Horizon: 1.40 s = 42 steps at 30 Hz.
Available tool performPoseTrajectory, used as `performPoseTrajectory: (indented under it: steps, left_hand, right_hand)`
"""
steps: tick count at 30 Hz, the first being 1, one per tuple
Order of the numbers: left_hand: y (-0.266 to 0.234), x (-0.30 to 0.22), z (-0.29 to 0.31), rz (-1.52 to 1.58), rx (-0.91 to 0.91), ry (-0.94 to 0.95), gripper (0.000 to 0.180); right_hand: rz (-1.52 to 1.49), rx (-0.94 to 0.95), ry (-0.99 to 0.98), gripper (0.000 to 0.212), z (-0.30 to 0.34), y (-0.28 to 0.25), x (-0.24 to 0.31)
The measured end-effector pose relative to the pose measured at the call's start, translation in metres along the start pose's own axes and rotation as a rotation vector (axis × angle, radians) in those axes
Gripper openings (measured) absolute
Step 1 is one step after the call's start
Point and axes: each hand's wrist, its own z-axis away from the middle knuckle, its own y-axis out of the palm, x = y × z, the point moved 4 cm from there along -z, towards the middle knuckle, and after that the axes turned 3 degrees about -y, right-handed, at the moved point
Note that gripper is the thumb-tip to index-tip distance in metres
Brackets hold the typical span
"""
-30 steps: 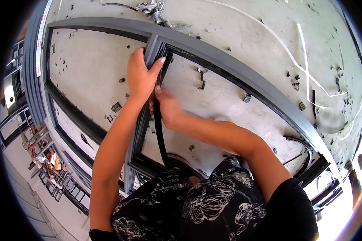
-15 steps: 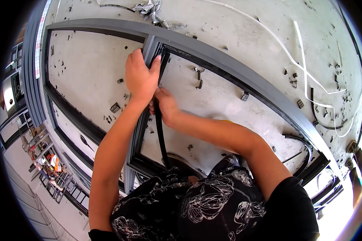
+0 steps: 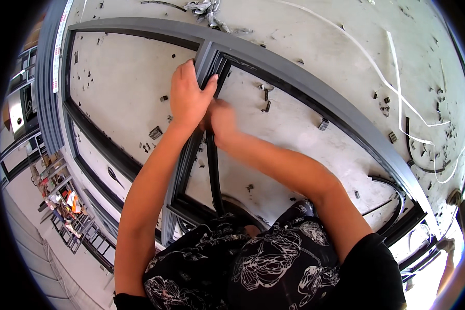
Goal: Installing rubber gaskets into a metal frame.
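A large grey metal window frame (image 3: 315, 90) lies flat on the concrete floor. My left hand (image 3: 188, 95) grips the frame's middle bar (image 3: 183, 165) near where it meets the top rail. My right hand (image 3: 223, 120) sits just beside it, closed on a black rubber sealing strip (image 3: 213, 173) that runs down along the bar toward my body. The right hand's fingertips are blurred and partly hidden behind the left hand.
Loose black strip (image 3: 416, 157) and white strip (image 3: 398, 93) lie on the floor at the right. Small metal brackets (image 3: 323, 124) and scraps (image 3: 155, 133) are scattered inside and around the frame. Metal racks and stacked profiles (image 3: 62, 206) stand at the left.
Both hands stay at the middle bar's upper end. My right hand has shifted slightly up along the strip, closer to the left hand.
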Motion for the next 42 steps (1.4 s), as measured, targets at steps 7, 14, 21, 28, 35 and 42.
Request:
performPoseTrajectory:
  steps: [7, 14, 21, 28, 35, 42]
  left_hand:
    - [-0.002, 0.0, 0.003, -0.014, -0.036, -0.013, 0.053]
    - [-0.002, -0.008, 0.002, -0.119, -0.053, -0.076, 0.052]
    - [0.001, -0.008, -0.011, -0.163, -0.089, -0.078, 0.037]
    - [0.0, -0.014, -0.009, -0.215, -0.018, -0.067, 0.043]
    - [-0.028, 0.013, 0.011, -0.008, -0.011, 0.098, 0.049]
    - [-0.107, 0.036, 0.209, 0.85, 0.454, -0.607, 0.022]
  right_hand:
    - [0.049, -0.068, 0.013, 0.026, 0.0, 0.002, 0.015]
    - [0.128, -0.084, -0.005, 0.025, 0.008, 0.006, 0.025]
    - [0.147, 0.122, 0.111, 0.035, 0.027, -0.014, -0.015]
    - [0.867, 0.262, 0.169, 0.032, 0.073, -0.055, -0.102]
    - [0.858, 0.473, 0.298, 0.029, 0.047, -0.024, -0.125]
    - [0.898, 0.476, 0.234, 0.034, 0.035, -0.002, -0.105]
